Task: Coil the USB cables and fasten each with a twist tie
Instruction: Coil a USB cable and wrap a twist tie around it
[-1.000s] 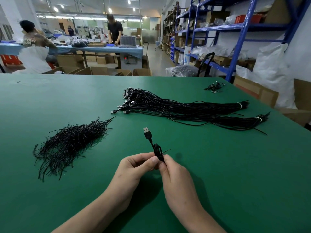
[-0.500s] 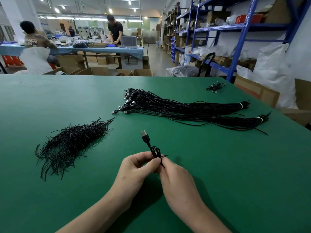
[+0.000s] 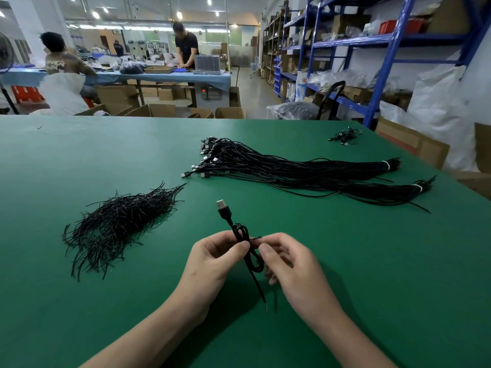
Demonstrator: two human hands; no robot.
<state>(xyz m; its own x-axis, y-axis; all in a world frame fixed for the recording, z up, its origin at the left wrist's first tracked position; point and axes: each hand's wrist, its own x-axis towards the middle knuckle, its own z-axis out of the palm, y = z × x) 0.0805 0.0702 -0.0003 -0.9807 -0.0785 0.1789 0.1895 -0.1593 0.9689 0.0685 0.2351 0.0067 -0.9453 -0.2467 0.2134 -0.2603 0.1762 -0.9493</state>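
Two hands: both meet over the green table (image 3: 79, 301), close together at its near middle.
Left hand (image 3: 212, 264): thumb and forefinger pinch the coiled cable at its waist, other fingers curled beside it.
Right hand (image 3: 292, 269): fingertips narrow, nipping the twist tie's ends just right of the coil; thumb pressed near the loop.
Coiled cable (image 3: 248, 248): small black coil held upright between the hands, above the table surface.
USB plug (image 3: 222, 207): sticks up and away from the coil, metal end pointing to the far side.
Loose tail: one thin end of the cable hangs down from the coil towards the table, between the wrists.
Twist tie (image 3: 255, 238): black, wrapped round the coil's middle, short ends poking right.
Twist tie pile (image 3: 119, 224): loose black heap to the left, well apart from the hands.
Uncoiled cables (image 3: 292, 171): two long bundles lying beyond the hands, plugs to the left, white bands near their right ends.
Finished coils (image 3: 345, 136): small dark cluster at the far right of the table; detail too small to tell.
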